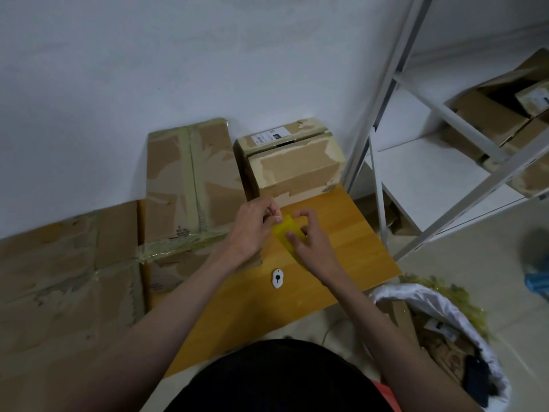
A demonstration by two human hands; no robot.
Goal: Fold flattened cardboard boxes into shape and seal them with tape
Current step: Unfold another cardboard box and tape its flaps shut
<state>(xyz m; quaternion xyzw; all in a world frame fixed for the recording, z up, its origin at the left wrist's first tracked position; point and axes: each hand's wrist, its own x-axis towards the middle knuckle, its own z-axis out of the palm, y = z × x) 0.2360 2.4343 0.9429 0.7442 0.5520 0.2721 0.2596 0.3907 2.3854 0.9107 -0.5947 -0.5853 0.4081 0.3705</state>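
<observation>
- The yellow tape strip (286, 233) hangs in the air between your two hands, above the wooden table (341, 233), running from near your left fingertips down and right under your right hand.
- Your left hand (255, 224) pinches the strip's upper end: fingertips bunched together at the top corner, the rest of the fingers curled in.
- Your right hand (312, 242) holds the strip lower down, with one finger lying on its yellow face; the thumb and forefinger arch above the strip with a gap between them. Whether those two touch the tape, you cannot tell.
- The small cardboard box (292, 165) stands just past your hands on the far end of the table, its top flaps not fully shut; it is apart from both hands.
- That box carries a white shipping label (270, 135) with a barcode; the print is too small to read. A dark printed mark sits on its lower right corner, also unreadable.
- A small white tool (277, 278) with a black keyhole-shaped mark lies on the table below your hands.
- Large taped cardboard boxes (190, 179) lean against the wall to your left.
- A white bin bag (439, 304) holding scraps sits to your right, near the white metal shelf (445, 173) that holds more boxes.
</observation>
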